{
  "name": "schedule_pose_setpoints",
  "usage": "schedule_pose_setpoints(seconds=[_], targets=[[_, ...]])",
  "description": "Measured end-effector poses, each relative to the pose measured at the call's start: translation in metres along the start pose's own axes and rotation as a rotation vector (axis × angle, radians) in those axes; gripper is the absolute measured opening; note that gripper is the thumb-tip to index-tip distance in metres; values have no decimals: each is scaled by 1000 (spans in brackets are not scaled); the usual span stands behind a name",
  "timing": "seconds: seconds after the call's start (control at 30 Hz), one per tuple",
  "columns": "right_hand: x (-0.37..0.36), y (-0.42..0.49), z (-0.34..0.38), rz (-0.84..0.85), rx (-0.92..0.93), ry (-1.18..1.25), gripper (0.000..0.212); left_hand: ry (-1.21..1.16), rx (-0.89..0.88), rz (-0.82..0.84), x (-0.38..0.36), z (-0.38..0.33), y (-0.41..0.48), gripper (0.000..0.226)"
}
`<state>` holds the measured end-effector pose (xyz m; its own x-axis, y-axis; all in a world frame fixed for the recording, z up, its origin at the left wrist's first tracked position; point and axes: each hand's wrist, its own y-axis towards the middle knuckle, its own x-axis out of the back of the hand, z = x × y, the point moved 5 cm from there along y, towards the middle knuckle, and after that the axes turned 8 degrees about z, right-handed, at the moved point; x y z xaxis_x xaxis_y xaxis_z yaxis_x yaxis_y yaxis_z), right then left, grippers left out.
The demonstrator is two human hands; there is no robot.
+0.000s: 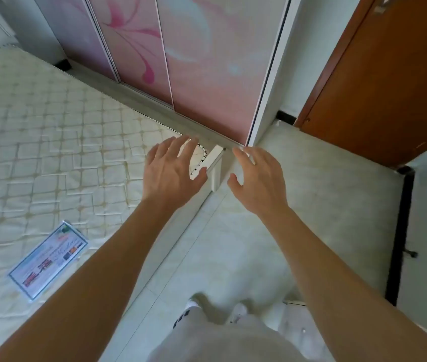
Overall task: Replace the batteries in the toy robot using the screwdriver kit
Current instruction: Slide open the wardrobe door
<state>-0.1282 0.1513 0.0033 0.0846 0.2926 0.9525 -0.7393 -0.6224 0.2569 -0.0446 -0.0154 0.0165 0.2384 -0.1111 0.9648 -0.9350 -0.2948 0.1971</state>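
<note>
Standing beside the bed (50, 142), both arms held out forward. Left hand (170, 173) and right hand (257, 178) are spread wide, fingers relaxed, holding nothing, hovering over the bed corner and tiled floor (233, 244). Toy robot and screwdriver kit are not in view (only a printed label (47, 259) lies on the mattress). Judged step: nothing begun; the next move calls for locating the toy and kit.
</note>
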Motion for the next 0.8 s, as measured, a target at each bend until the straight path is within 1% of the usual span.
schedule_pose_setpoints(seconds=[0.1, 0.27, 0.43, 0.63, 0.8], targets=[[-4, 6, 2, 16, -18, 7, 52, -11, -8, -3, -3, 9, 5, 65], [-9, 16, -1, -15, -36, -21, 53, -13, -45, 2, -15, 19, 15, 65], [-20, 31, -13, 0, -78, -36, 53, -10, -75, 40, -27, 18, 43, 65], [-35, 68, -47, 16, -101, -9, 51, -15, -86, 57, -46, 8, 94, 66], [-47, 118, -99, -17, -113, -17, 48, -5, -94, 42, -67, -13, 156, 64]])
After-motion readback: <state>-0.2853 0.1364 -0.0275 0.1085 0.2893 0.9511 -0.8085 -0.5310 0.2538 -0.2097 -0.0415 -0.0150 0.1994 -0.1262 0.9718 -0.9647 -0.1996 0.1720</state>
